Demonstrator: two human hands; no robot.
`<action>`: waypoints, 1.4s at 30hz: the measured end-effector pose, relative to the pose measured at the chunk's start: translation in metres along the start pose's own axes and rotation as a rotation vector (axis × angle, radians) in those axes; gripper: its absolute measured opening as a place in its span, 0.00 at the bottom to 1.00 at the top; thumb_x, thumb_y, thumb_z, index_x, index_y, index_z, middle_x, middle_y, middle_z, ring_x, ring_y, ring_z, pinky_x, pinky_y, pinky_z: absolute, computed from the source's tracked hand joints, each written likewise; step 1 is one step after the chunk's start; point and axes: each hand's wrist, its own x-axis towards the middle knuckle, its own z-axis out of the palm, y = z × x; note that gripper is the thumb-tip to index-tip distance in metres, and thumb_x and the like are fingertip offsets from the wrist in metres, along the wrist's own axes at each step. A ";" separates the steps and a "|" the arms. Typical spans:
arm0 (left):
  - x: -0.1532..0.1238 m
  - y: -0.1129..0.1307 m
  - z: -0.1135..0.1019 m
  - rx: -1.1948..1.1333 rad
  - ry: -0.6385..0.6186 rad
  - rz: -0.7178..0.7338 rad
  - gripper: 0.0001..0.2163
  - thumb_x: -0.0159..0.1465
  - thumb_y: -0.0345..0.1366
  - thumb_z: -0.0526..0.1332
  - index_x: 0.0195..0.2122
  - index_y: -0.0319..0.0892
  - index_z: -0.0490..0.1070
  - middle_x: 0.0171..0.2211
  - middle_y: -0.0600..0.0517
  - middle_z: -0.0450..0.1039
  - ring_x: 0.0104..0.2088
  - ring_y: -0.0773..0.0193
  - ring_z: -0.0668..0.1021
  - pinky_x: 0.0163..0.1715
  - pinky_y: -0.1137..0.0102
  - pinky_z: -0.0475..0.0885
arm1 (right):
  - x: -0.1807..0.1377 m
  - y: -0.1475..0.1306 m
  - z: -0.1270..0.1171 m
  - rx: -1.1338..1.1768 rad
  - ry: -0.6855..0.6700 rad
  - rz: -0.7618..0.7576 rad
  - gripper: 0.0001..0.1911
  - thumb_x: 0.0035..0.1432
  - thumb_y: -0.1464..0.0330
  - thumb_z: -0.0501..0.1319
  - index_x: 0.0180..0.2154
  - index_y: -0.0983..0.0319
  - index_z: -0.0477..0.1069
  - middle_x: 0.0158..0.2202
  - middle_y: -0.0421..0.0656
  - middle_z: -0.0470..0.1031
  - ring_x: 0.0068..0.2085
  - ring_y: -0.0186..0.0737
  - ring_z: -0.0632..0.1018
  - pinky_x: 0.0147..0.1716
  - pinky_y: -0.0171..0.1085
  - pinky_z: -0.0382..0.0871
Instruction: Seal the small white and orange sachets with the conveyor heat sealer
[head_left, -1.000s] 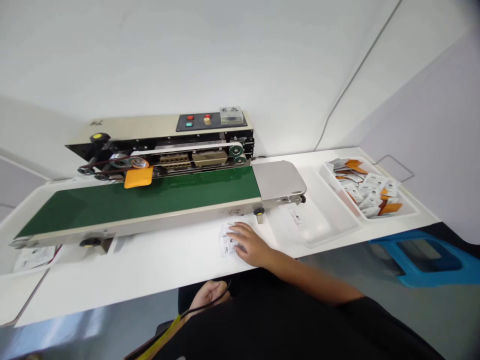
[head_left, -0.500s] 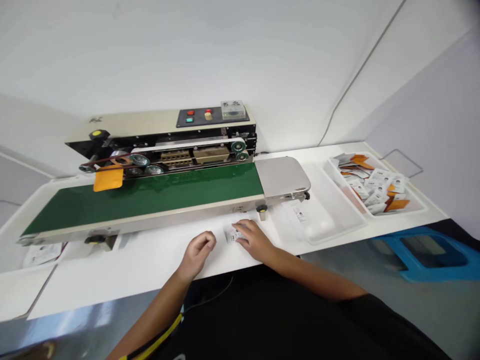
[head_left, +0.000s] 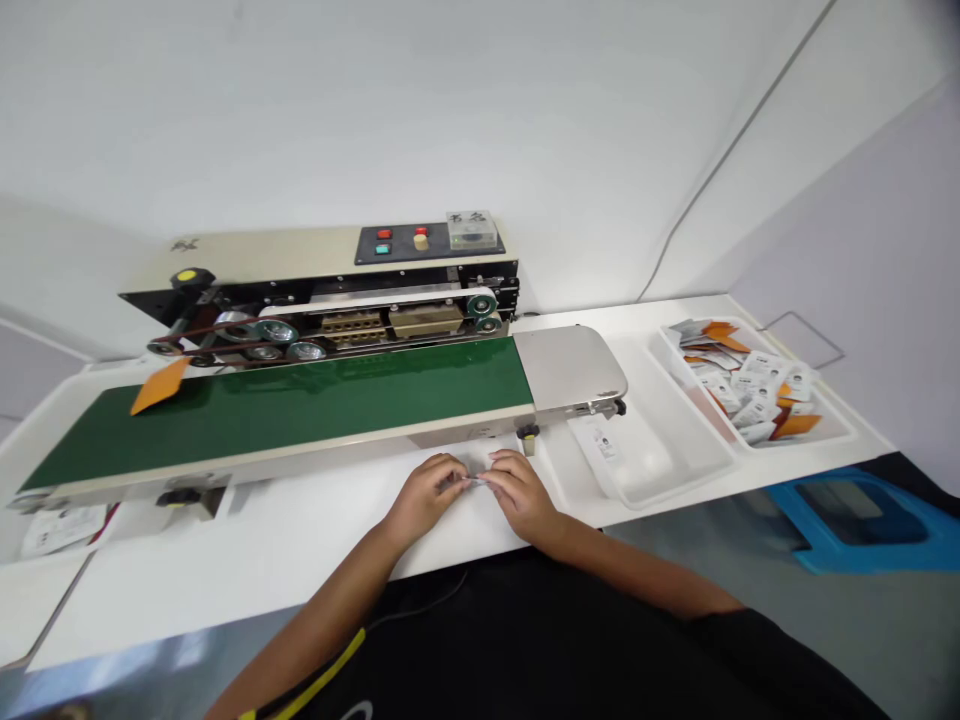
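A small printed sachet (head_left: 475, 481) is pinched between my two hands, just above the white table in front of the belt sealing machine. My left hand (head_left: 429, 494) grips its left edge between thumb and fingers. On its right edge, the fingers of my right hand (head_left: 519, 492) are closed. The sachet is tilted nearly edge-on to me, so its printing is hard to see. Beyond my hands runs the machine's green conveyor belt (head_left: 337, 400). An orange sachet (head_left: 160, 386) lies at the belt's left part, by the rollers.
At the right stands a white bin (head_left: 795, 440) heaped with white and orange sachets (head_left: 757, 385). Beside it, a translucent tray (head_left: 675, 490) holds a printed sachet (head_left: 600, 440). More sachets (head_left: 64, 530) sit in a container under the belt's left end. A blue stool (head_left: 862, 520) stands at the right.
My left hand has come right and taken hold of the sachet, which was in my right hand alone. The orange sachet has moved left, away from the rollers.
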 end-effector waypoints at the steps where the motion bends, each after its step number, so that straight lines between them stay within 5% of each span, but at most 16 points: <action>1: 0.003 0.004 -0.003 -0.021 -0.004 -0.005 0.10 0.72 0.43 0.63 0.38 0.44 0.78 0.33 0.51 0.77 0.36 0.61 0.78 0.39 0.68 0.72 | 0.003 -0.003 -0.002 -0.007 0.016 0.011 0.14 0.73 0.71 0.56 0.52 0.57 0.78 0.42 0.48 0.77 0.52 0.49 0.76 0.54 0.52 0.75; 6: 0.013 0.021 -0.018 -0.080 0.073 -0.088 0.11 0.72 0.43 0.62 0.37 0.44 0.78 0.31 0.52 0.76 0.33 0.62 0.76 0.35 0.70 0.70 | 0.033 -0.021 -0.024 -0.090 -0.214 0.248 0.08 0.70 0.66 0.61 0.41 0.59 0.79 0.36 0.46 0.79 0.38 0.44 0.77 0.39 0.42 0.72; 10: 0.012 0.022 -0.024 -0.131 0.140 -0.101 0.10 0.73 0.42 0.61 0.42 0.43 0.78 0.35 0.50 0.79 0.35 0.60 0.79 0.37 0.68 0.73 | 0.068 -0.044 -0.069 0.027 -0.435 0.478 0.06 0.66 0.65 0.64 0.38 0.59 0.79 0.30 0.40 0.79 0.29 0.38 0.76 0.29 0.35 0.66; 13: 0.006 0.012 -0.019 -0.055 0.108 -0.025 0.10 0.72 0.42 0.61 0.46 0.43 0.78 0.40 0.47 0.81 0.40 0.56 0.81 0.42 0.64 0.77 | 0.098 -0.052 -0.107 0.236 -0.320 0.623 0.10 0.68 0.61 0.63 0.42 0.59 0.79 0.33 0.41 0.81 0.28 0.36 0.77 0.25 0.33 0.67; 17: -0.002 -0.003 -0.002 0.114 -0.132 0.195 0.17 0.70 0.41 0.65 0.60 0.47 0.75 0.57 0.43 0.79 0.59 0.48 0.78 0.60 0.52 0.74 | 0.142 -0.031 -0.138 0.400 -0.013 0.773 0.18 0.65 0.55 0.66 0.49 0.61 0.78 0.29 0.40 0.79 0.23 0.32 0.74 0.21 0.31 0.66; 21: -0.005 -0.010 0.007 0.247 -0.343 0.332 0.26 0.68 0.45 0.68 0.67 0.49 0.70 0.68 0.43 0.69 0.70 0.44 0.68 0.70 0.48 0.63 | 0.178 -0.003 -0.145 0.530 0.117 0.866 0.15 0.66 0.64 0.66 0.51 0.64 0.76 0.23 0.38 0.74 0.21 0.31 0.73 0.20 0.29 0.65; 26: -0.005 -0.013 0.004 0.281 -0.349 0.318 0.28 0.68 0.48 0.67 0.68 0.50 0.68 0.70 0.45 0.67 0.71 0.45 0.66 0.72 0.47 0.59 | 0.201 0.008 -0.137 0.622 0.095 0.956 0.11 0.68 0.74 0.59 0.50 0.67 0.76 0.22 0.40 0.74 0.20 0.30 0.73 0.20 0.28 0.66; 34: -0.004 -0.017 0.007 0.194 -0.257 0.313 0.20 0.72 0.41 0.65 0.65 0.50 0.73 0.62 0.45 0.77 0.65 0.49 0.75 0.66 0.52 0.71 | 0.223 0.018 -0.116 0.534 -0.069 0.938 0.19 0.65 0.67 0.68 0.56 0.65 0.73 0.34 0.47 0.81 0.28 0.35 0.79 0.26 0.32 0.74; 39: -0.011 -0.018 0.003 0.140 -0.096 0.293 0.12 0.75 0.40 0.60 0.55 0.49 0.80 0.49 0.47 0.84 0.48 0.54 0.85 0.52 0.60 0.80 | 0.180 -0.020 -0.115 0.004 0.047 0.440 0.19 0.67 0.61 0.64 0.58 0.56 0.76 0.48 0.46 0.79 0.40 0.41 0.80 0.34 0.38 0.77; 42: -0.016 -0.018 0.002 0.141 0.012 0.234 0.11 0.76 0.39 0.59 0.45 0.47 0.82 0.33 0.48 0.84 0.32 0.58 0.84 0.37 0.66 0.79 | 0.132 -0.050 -0.094 -0.054 -0.279 0.184 0.18 0.69 0.60 0.63 0.57 0.53 0.77 0.47 0.46 0.81 0.43 0.47 0.81 0.39 0.45 0.78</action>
